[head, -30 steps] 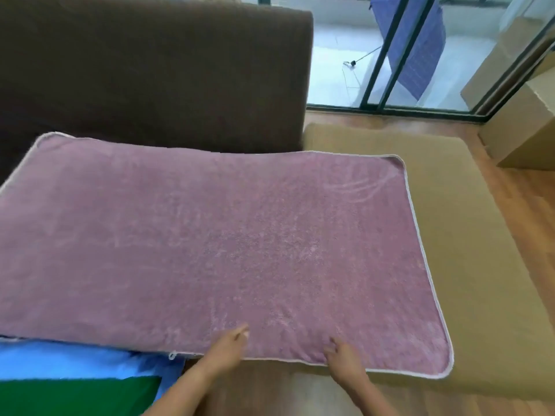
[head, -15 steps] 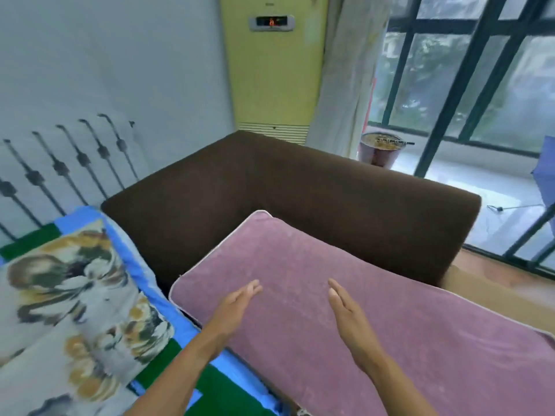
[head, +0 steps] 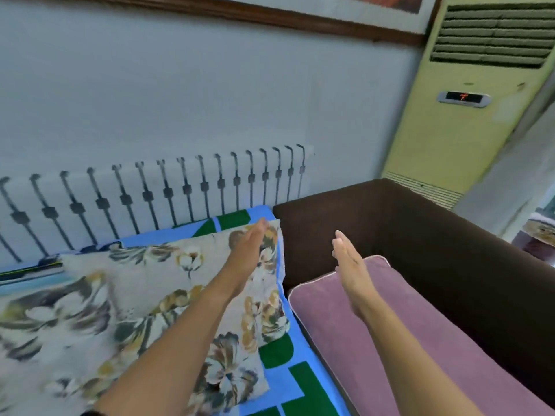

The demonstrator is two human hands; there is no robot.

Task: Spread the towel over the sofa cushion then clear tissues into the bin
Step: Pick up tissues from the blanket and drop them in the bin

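Mauve towel (head: 450, 352) on sofa (head: 420, 235), fingers (head: 341, 246) straight

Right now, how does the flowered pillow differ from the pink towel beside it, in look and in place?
The flowered pillow has a grey and yellow flower print on white; the pink towel is plain, with a pale edging. The pillow lies on a blue and green cover; the towel lies beside the brown sofa back. Both are soft fabric, side by side.

It was a home living room: a brown sofa (head: 420, 250) on the right, a floral pillow (head: 120, 310) near left, a standing air conditioner (head: 468, 130) far right.
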